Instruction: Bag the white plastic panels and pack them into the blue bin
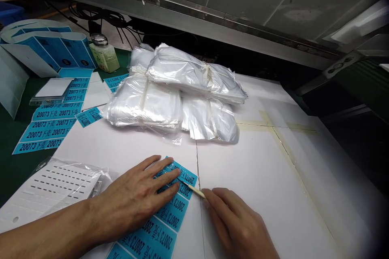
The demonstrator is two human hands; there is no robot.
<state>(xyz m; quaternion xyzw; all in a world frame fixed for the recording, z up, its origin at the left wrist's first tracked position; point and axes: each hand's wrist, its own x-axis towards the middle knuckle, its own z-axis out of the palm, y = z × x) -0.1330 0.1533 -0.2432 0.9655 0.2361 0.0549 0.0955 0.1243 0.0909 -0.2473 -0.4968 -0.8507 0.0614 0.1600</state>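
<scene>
A strip of blue labels [170,218] printed "20073" lies on the white table sheet [258,178] near the front edge. My left hand [136,198] lies flat on the strip with fingers stretched out, holding it down. My right hand [237,222] is closed in a pinch on a thin pale stick [194,190], whose tip touches the top label of the strip, next to my left fingertips.
A pile of bundled clear plastic bags [176,93] sits mid-table. More blue label strips [51,125] lie at left, beside blue-and-white cartons [51,48] and a small glass bottle [105,54]. A bagged white perforated part [51,190] lies at front left. A metal rail [212,20] runs behind.
</scene>
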